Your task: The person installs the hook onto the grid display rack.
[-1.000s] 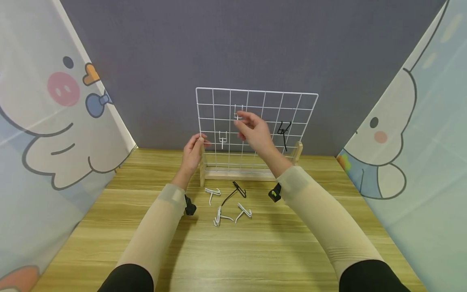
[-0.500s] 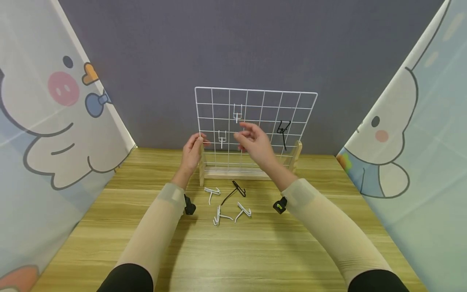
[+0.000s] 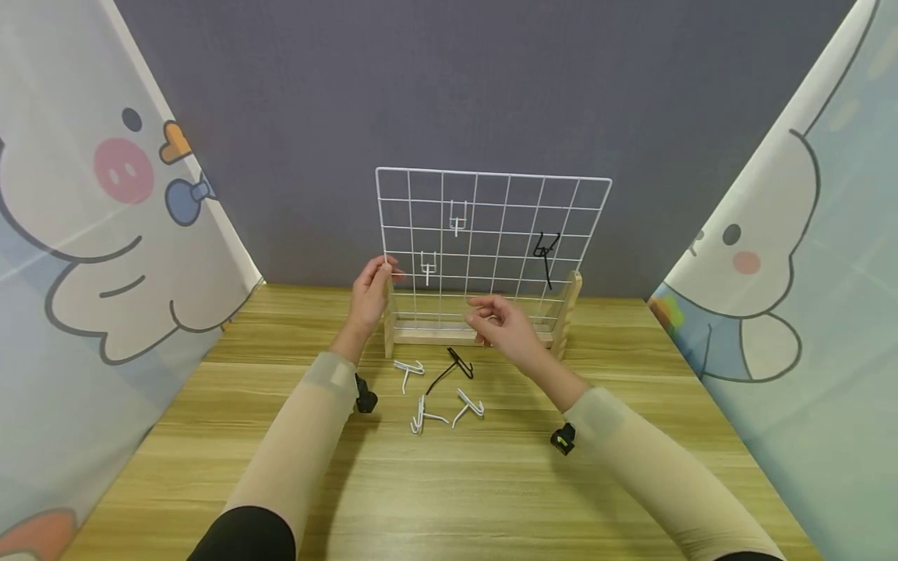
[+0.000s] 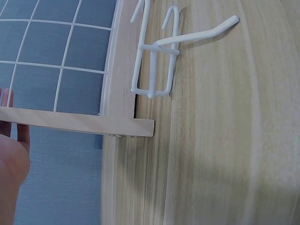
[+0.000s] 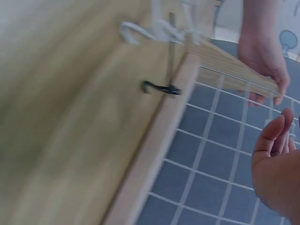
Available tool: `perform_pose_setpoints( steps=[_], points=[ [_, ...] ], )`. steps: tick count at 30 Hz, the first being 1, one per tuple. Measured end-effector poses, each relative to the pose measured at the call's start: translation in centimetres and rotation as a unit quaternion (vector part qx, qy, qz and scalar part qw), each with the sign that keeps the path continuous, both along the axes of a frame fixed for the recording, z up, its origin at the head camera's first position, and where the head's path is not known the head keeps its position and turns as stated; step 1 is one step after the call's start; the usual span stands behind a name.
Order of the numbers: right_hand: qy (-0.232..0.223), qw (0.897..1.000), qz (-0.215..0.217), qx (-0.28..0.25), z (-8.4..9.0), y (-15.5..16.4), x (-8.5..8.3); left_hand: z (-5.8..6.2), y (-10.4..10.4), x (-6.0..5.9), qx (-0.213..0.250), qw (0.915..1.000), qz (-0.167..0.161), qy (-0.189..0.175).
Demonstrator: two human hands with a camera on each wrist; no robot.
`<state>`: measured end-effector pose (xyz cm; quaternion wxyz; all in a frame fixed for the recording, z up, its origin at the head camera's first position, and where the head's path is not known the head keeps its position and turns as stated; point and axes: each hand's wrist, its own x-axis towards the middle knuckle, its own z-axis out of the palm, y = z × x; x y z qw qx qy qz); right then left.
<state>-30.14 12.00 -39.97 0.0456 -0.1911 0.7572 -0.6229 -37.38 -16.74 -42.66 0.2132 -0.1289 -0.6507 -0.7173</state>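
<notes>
A white wire grid panel (image 3: 491,174) stands upright in a wooden stand (image 3: 435,337). My left hand (image 3: 368,298) holds the top of the stand's left post (image 4: 84,122), with thumb and fingers around it at the grid's edge. Two white hooks hang on the grid, an upper hook (image 3: 457,224) and a lower hook (image 3: 428,268); a black hook (image 3: 543,252) hangs at the right. My right hand (image 3: 508,331) is in front of the grid's lower part, fingers loosely bent, holding nothing. In the right wrist view both hands show beside the grid.
On the wooden table (image 3: 393,499) in front of the stand lie a loose black hook (image 3: 459,363) and three white hooks, one (image 3: 410,368) near the left post. A grey panel (image 3: 316,117) rises behind, with cartoon-printed cloths on both sides.
My right hand has moved down from beside the upper white hook to the grid's lower part, leaving that hook hanging. The left hand has stayed on the post.
</notes>
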Motion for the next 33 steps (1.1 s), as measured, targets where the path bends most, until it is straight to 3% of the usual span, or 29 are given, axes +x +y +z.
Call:
perform_pose_setpoints(
  steps=[13,25,33],
  points=[
    [-0.028,0.992,0.045,0.115,-5.3,3.8,2.8,0.2,0.1,0.1,0.003,1.0000,-0.006,0.000],
    [-0.035,0.977,0.113,0.178,-6.9,5.8,3.4,0.2,-0.2,0.0,-0.020,0.9997,-0.014,-0.006],
    [-0.068,0.971,0.141,0.179,-7.5,5.9,3.5,0.4,-0.2,0.0,-0.047,0.9985,-0.006,-0.026]
  ],
)
